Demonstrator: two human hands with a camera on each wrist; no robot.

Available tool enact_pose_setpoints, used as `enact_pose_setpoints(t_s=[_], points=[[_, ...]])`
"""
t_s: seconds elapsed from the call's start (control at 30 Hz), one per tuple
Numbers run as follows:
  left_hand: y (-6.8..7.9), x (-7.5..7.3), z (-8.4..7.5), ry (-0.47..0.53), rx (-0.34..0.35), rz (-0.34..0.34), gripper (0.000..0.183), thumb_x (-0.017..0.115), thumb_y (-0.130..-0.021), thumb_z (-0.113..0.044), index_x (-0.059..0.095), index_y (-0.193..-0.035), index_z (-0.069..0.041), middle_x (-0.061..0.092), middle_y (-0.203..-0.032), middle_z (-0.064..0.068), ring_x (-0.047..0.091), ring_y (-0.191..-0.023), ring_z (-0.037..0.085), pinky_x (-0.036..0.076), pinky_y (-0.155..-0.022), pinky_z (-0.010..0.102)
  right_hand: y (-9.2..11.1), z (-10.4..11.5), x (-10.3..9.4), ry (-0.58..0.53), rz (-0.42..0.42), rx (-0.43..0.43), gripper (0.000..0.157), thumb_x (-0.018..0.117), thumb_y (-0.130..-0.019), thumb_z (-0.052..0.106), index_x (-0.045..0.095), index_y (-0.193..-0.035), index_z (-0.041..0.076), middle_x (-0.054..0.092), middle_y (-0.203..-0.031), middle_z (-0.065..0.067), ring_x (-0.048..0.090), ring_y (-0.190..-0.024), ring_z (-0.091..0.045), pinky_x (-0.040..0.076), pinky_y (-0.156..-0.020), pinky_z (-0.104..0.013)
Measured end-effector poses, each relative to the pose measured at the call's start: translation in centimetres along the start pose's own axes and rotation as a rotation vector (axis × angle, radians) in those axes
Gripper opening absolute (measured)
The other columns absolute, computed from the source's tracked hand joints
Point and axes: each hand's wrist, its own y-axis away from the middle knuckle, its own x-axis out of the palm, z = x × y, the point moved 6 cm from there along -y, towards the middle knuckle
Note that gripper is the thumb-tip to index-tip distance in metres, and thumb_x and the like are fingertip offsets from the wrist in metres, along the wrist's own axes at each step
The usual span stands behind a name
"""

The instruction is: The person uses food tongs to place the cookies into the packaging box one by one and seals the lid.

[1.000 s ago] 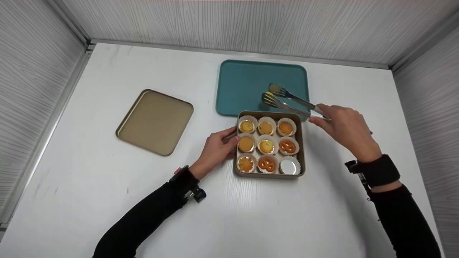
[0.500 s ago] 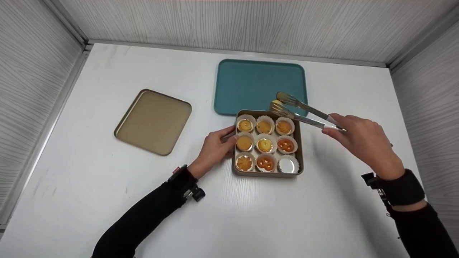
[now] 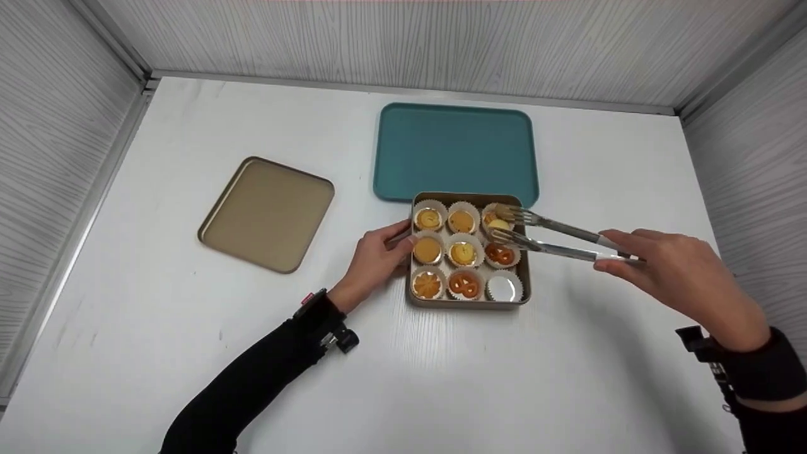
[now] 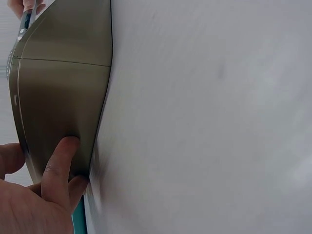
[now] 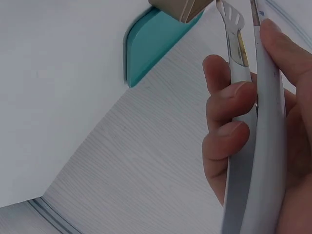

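Observation:
A gold tin box (image 3: 466, 304) holds rows of white paper cups with round, swirled, flower and pretzel-shaped cookies. My left hand (image 3: 373, 257) grips its left side, with the thumb at the rim and the fingers against the outer wall, as the left wrist view shows. My right hand (image 3: 684, 274) holds metal tongs (image 3: 570, 252) by their white handles. Between the tong tips sits a pale yellow cookie (image 3: 499, 224), over the cups in the box's far right part. The tips partly cover the swirled cookie there. A bare paper cup (image 3: 504, 287) stands at the near right corner.
Behind the box lies a teal tray (image 3: 454, 151), its near edge partly covered by the box. A square gold lid (image 3: 268, 214) rests on the white table (image 3: 391, 378) to the left. Pale wood-grain panels (image 3: 403, 44) enclose the back and sides.
My right hand has drawn the tongs and cookie toward me and rightward, from over the teal tray to over the box's far right cups. The left hand stays on the box.

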Motion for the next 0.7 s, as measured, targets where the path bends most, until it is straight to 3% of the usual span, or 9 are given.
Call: enact_pose_setpoints(t_s=[0.2,0.5,0.6,0.7], points=[[-0.1,0.0,0.1,-0.007,-0.011,-0.005,0.049,0.063,-0.105,-0.019,0.053,-0.148,0.001,0.057,-0.148,0.016,0.061,-0.130,0.027,0.049,-0.107,0.032,1.1,0.4,-0.2,0.003,0.054,-0.028,0.041,0.089,-0.080,0.029,0.077,-0.114,0.011,0.068,-0.076,0.006,0.059,-0.057,-0.007,0.044,-0.046,-0.026],[-0.2,0.0,0.1,-0.024,-0.008,-0.013,0.049,0.064,-0.104,-0.018,0.054,-0.148,0.001,0.057,-0.147,0.017,0.062,-0.129,0.028,0.048,-0.109,0.034,1.7,0.7,-0.9,0.034,0.093,-0.040,0.043,0.090,-0.075,0.031,0.077,-0.114,0.015,0.065,-0.075,0.011,0.048,-0.053,-0.001,0.037,-0.044,-0.023],[-0.2,0.0,0.1,-0.009,-0.006,-0.011,0.049,0.064,-0.104,-0.018,0.054,-0.148,0.002,0.057,-0.147,0.018,0.061,-0.129,0.029,0.049,-0.108,0.034,1.7,1.0,-1.2,0.056,0.095,-0.068,0.040,0.086,-0.079,0.037,0.076,-0.112,0.017,0.066,-0.076,0.010,0.050,-0.051,-0.003,0.036,-0.042,-0.022],[-0.1,0.0,0.1,0.004,-0.007,-0.007,0.049,0.063,-0.104,-0.017,0.053,-0.148,0.002,0.057,-0.148,0.018,0.061,-0.129,0.029,0.049,-0.107,0.034,1.6,1.5,-1.3,0.078,0.099,-0.103,0.046,0.070,-0.092,0.057,0.076,-0.111,0.016,0.066,-0.077,0.009,0.050,-0.050,-0.004,0.034,-0.042,-0.021]])
